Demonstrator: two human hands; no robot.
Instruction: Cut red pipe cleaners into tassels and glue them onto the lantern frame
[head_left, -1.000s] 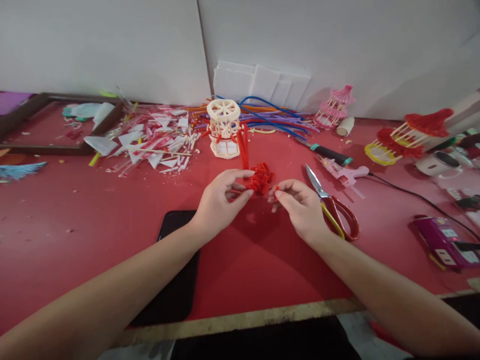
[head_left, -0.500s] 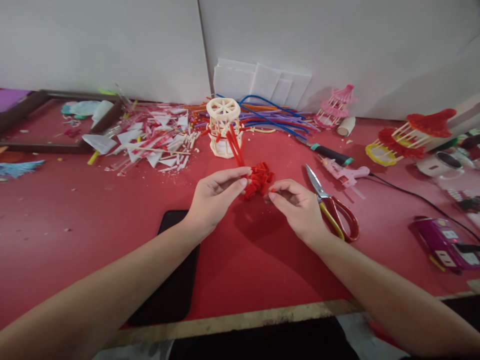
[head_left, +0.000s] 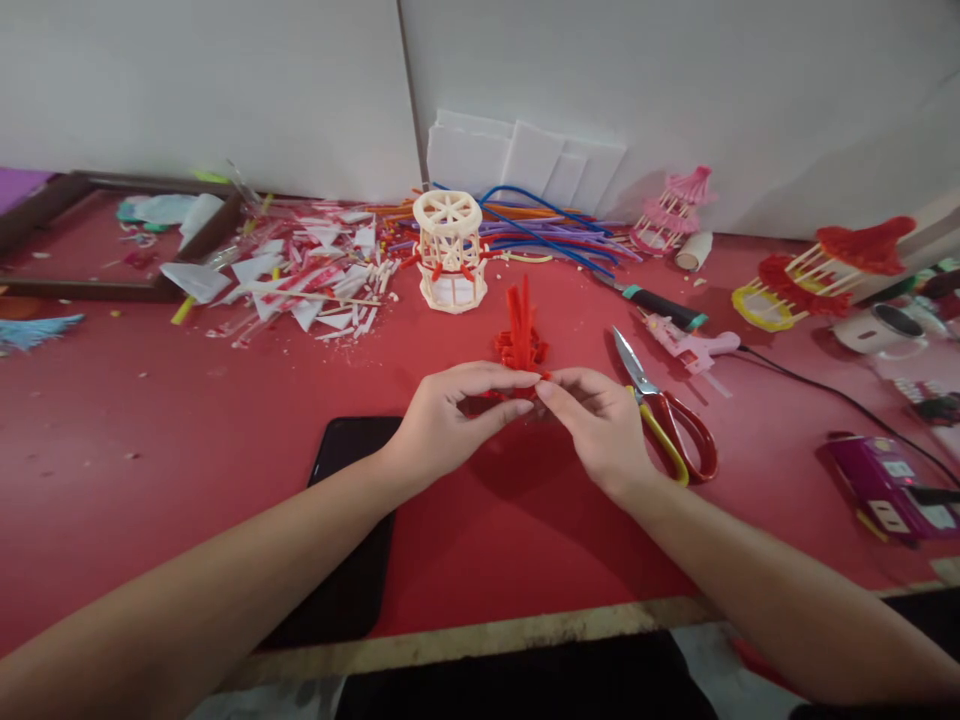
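Note:
My left hand (head_left: 457, 415) is closed, thumb and fingertips pinching a few long red pipe cleaners (head_left: 520, 315) that point away from me. The fingertips of my right hand (head_left: 600, 420) meet those of my left, pinched on a small red pipe cleaner bit that is mostly hidden. Just behind the fingers lies a heap of short red pipe cleaner pieces (head_left: 538, 351), partly covered by the long ones. Beyond it stands a cream lantern-shaped frame (head_left: 451, 225) with red bits around its middle. To the right of my right hand rest scissors (head_left: 663, 415) with red and yellow handles.
A black phone (head_left: 349, 560) lies under my left forearm. White and pink scraps (head_left: 315, 270) cover the back left, beside a brown frame (head_left: 97, 293). Coloured pipe cleaners (head_left: 555, 235) lie at the back. Right are a pink glue gun (head_left: 694, 347), small towers (head_left: 821, 280) and a purple box (head_left: 885, 480).
My left hand has moved right to meet my right hand at the fingertips. The long red pipe cleaners swung from leaning left to nearly straight away from me.

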